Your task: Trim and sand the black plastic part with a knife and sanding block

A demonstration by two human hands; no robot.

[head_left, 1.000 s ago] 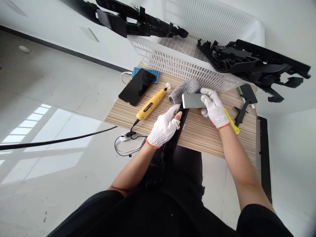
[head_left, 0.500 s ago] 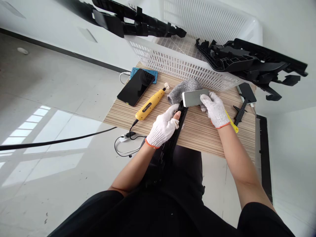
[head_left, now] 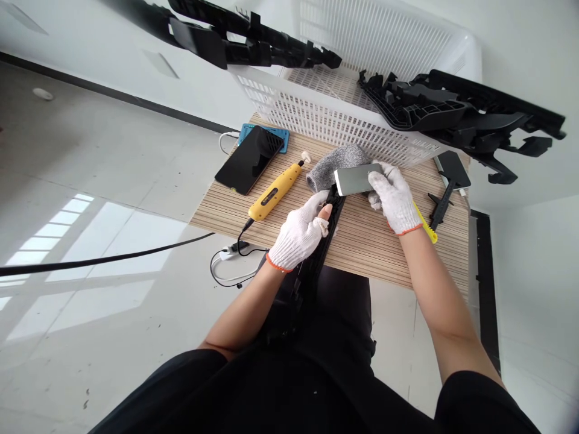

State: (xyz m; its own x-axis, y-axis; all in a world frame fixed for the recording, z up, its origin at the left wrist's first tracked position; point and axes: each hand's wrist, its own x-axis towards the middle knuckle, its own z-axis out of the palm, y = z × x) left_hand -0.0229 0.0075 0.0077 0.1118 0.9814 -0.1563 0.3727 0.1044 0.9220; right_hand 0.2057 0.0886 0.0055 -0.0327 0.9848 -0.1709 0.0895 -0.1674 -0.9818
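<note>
In a white knitted glove, my left hand (head_left: pixel 301 232) grips a long black plastic part (head_left: pixel 326 238). This part runs from the tabletop down over the near edge toward my lap. My bare thumb tip pokes out of the glove and presses on it. Also gloved, my right hand (head_left: pixel 393 196) pinches the right end of a flat grey block with a white edge (head_left: pixel 355 179). The block is held just above the far end of the black part; whether they touch, I cannot tell. Behind it lies a rolled grey cloth (head_left: pixel 337 164).
A yellow rotary tool (head_left: pixel 275 191) and a black phone (head_left: pixel 249 160) lie on the left of the wooden table (head_left: pixel 371 244). Black calipers (head_left: pixel 443 202) and a yellow-handled tool (head_left: pixel 427 228) lie right. Behind stands a white basket (head_left: pixel 316 108) with black plastic parts (head_left: pixel 425 108).
The grey block and the fingers of my right hand have shifted very slightly. My left hand and the black plastic part look the same.
</note>
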